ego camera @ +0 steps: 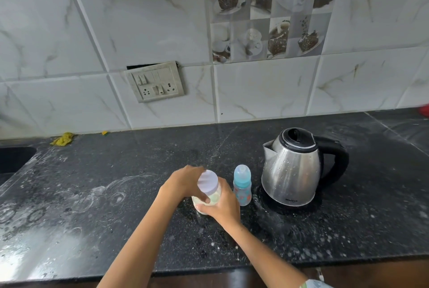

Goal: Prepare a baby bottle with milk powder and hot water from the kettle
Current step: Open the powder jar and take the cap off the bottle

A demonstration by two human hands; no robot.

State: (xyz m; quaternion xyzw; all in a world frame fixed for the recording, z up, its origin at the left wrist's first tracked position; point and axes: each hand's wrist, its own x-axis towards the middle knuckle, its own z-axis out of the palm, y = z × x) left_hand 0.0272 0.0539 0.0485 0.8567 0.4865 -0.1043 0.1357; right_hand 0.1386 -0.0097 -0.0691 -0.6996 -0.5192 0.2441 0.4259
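A milk powder jar (207,191) with a pale ribbed lid (208,181) stood tilted on the black counter (116,195), gripped by both hands. The left hand (183,183) wrapped around it just under the lid; the right hand (222,206) clasped its lower body. Its contents looked pale, possibly powder. Just beside it stood the blue baby bottle (242,185), capped, then the steel kettle (294,167).

Even, fairly bright indoor light, soft shadows only, strong white glare on the dark surface (69,229) at its near-left end, far left of the kettle (292,171), whose steel body shows sheen, tile lines bow from wide-angle distortion toward the edges, mild softness overall, corners blurrier.
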